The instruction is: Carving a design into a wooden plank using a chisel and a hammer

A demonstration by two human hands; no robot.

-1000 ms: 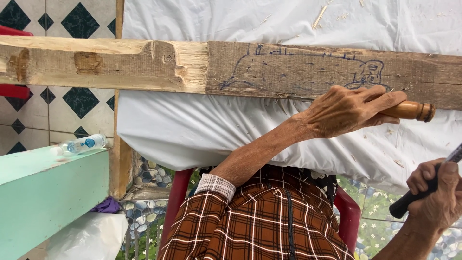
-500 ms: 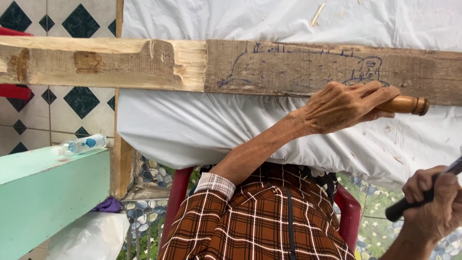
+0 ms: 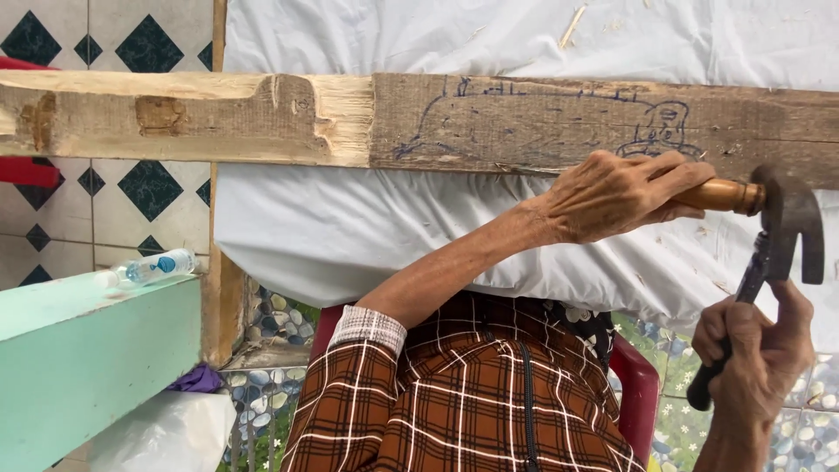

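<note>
Gripping a wooden chisel handle (image 3: 718,194), the left hand (image 3: 612,197) keeps its grip closed tight around it, the tool lying against the lower edge of the long plank (image 3: 489,122) with blue pen drawing. Just right, the right hand (image 3: 756,358) — grip wrapped round a dark shaft — holds the hammer (image 3: 786,218), its head touching the handle's end.

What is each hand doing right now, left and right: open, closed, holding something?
Left hand: closed around the wooden handle of a chisel laid along the plank.
Right hand: closed on the hammer handle, head at the chisel's end.
</note>
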